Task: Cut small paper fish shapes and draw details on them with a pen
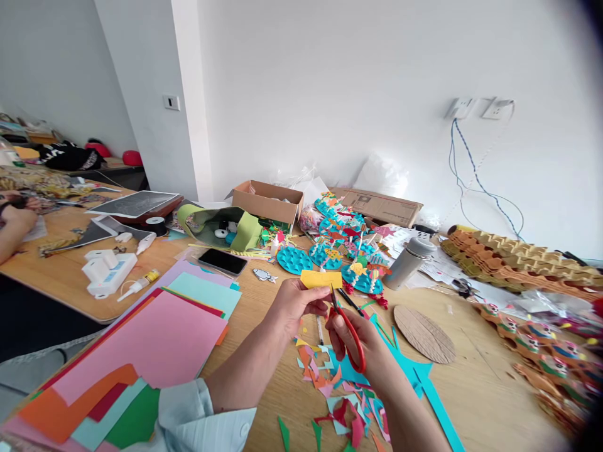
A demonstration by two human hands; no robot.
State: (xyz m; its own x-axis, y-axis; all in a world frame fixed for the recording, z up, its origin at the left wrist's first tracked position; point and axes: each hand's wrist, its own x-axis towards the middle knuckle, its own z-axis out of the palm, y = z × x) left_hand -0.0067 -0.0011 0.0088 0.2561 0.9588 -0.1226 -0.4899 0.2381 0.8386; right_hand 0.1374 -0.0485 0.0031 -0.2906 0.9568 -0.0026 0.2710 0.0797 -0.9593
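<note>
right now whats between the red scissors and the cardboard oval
A teal paper cutout lies on the wooden tabletop between them, in the head view.

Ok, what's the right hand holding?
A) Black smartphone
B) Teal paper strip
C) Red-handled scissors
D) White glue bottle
C. The right hand grips the red-handled scissors, their blades pointing up at a yellow paper scrap pinched in the left hand.

White walls with power sockets rise behind a wooden table.
</note>
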